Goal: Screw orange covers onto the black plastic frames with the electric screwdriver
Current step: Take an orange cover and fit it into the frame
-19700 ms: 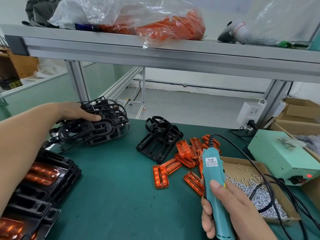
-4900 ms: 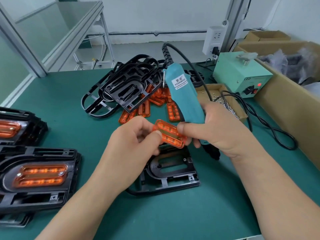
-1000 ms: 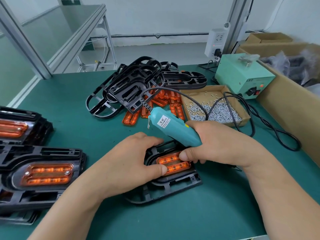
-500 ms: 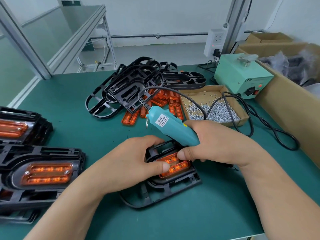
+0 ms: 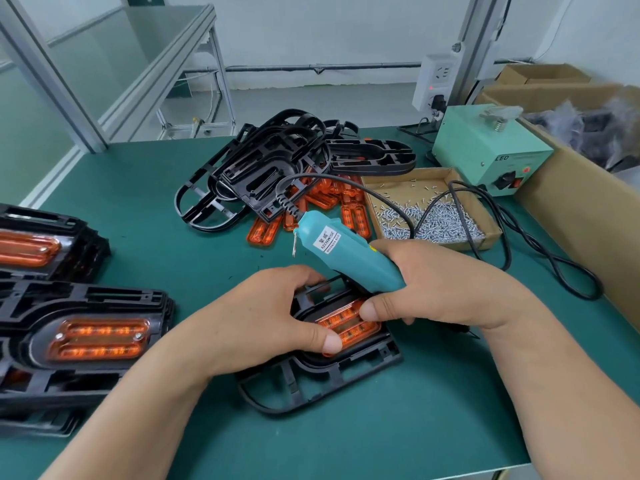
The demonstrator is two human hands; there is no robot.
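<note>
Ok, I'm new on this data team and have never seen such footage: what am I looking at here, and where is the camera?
There is no machine here. A person works with bare hands, and the single picture comes from a camera worn on the head, looking down at a green table. The left hand grips a black frame, its thumb pressing an orange cover seated in it. The right hand holds a teal electric screwdriver, thumb at the cover's edge; the bit is hidden. At the left lie finished frames with covers fitted. Behind are bare frames, loose covers, a cardboard tray of screws and a green power box.
</note>
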